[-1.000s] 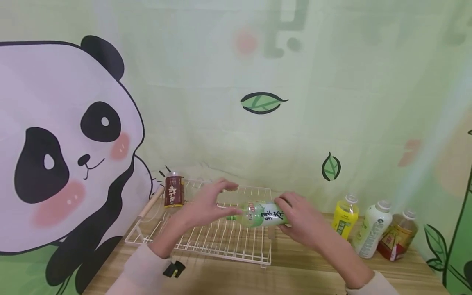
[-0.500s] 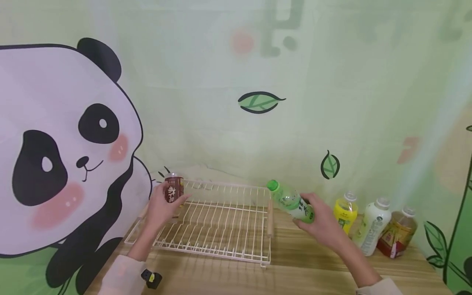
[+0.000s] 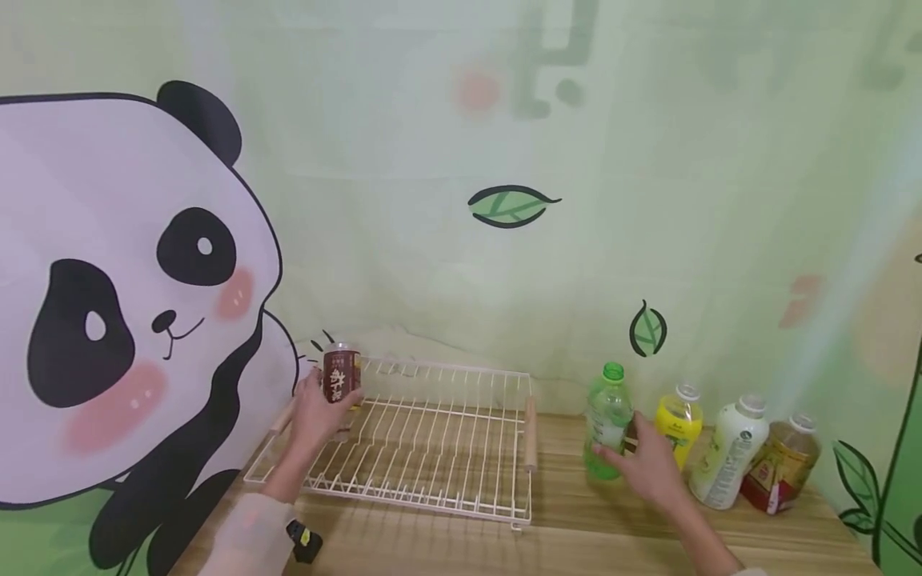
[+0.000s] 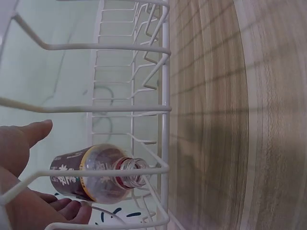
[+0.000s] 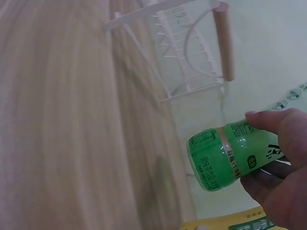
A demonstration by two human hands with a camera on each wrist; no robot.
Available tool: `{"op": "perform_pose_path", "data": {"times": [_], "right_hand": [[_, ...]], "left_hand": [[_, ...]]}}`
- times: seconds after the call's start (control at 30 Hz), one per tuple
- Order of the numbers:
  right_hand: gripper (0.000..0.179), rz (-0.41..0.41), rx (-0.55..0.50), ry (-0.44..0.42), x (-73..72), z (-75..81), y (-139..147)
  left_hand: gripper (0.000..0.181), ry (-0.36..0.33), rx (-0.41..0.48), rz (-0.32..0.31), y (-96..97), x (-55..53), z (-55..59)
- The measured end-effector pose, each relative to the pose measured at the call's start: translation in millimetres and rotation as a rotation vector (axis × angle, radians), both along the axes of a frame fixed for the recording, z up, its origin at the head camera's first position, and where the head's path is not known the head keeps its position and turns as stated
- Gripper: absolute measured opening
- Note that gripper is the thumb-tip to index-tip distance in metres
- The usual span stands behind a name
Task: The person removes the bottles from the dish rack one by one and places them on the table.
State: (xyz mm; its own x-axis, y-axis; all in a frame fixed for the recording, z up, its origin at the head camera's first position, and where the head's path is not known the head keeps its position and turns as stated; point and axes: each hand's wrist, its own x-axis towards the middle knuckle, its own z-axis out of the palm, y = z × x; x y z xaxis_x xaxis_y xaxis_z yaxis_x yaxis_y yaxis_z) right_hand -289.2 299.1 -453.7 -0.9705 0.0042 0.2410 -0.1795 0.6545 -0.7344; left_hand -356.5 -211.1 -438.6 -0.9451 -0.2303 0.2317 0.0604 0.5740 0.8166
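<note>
My right hand (image 3: pixel 651 462) grips a green tea bottle (image 3: pixel 607 416) by its side, right of the rack. In the head view it stands upright, green cap on top; in the right wrist view its green base (image 5: pixel 211 160) points at the tabletop. At the left end of the white wire rack (image 3: pixel 432 456), my left hand (image 3: pixel 317 412) is around a dark brown-labelled bottle (image 3: pixel 342 374). That bottle is upside down, its open neck (image 4: pixel 134 172) pointing down among the wires. In the left wrist view the thumb is spread apart from the bottle, the fingers near its other side.
A yellow bottle (image 3: pixel 679 420), a white bottle (image 3: pixel 731 452) and an amber bottle with a red label (image 3: pixel 781 464) stand in a row at the right. The rack has wooden handles (image 3: pixel 531 432). A panda-printed cloth (image 3: pixel 403 264) hangs behind the wooden table (image 3: pixel 569 536).
My right hand has carried the green bottle from over the rack to the right and turned it upright. My left hand has left the green bottle and moved left to the brown one.
</note>
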Motion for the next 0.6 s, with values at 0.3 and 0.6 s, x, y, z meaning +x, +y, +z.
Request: {"op": "perform_pose_path", "data": {"times": [0.3,0.6], "right_hand": [[0.074,-0.024,-0.011,-0.080,4.8,-18.8,5],[0.074,-0.029,0.052,-0.061,-0.7,-25.8,7]], "left_hand": [[0.096,-0.060,-0.138,0.023,11.5,-7.0,-4.8],[0.095,-0.086,-0.148,0.102,17.4,-13.2,-5.8]]}}
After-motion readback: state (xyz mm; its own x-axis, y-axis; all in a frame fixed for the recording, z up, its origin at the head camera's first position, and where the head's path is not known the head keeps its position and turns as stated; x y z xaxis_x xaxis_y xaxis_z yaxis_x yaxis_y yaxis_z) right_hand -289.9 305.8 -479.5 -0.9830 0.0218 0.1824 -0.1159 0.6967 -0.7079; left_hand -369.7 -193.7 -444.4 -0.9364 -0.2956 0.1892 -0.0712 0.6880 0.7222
